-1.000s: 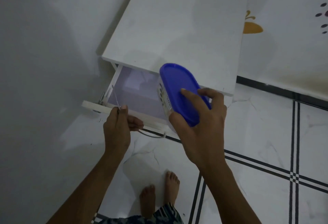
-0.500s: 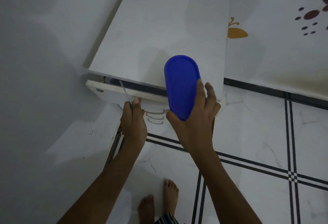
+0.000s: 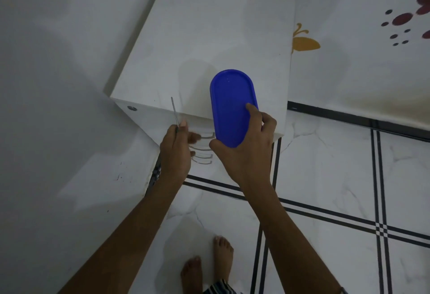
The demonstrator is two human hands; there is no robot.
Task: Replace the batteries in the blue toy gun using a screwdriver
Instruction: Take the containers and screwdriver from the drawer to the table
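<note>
Screwdriver (image 3: 174,112) stood pinched in the left hand (image 3: 175,151), shaft pointing up, at the front edge of a white drawer cabinet (image 3: 209,37); the right hand (image 3: 246,156) gripped a blue-lidded oval container (image 3: 229,100) over its top.

lid (image 3: 232,105): glossy blue plastic | screwdriver shaft (image 3: 174,113): thin metal | floor (image 3: 325,177): polished tile

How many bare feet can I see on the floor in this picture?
2. The person's left foot stands on the white marble floor tile near the bottom edge; the right foot stands beside it, slightly farther forward. No other is visible.
</note>
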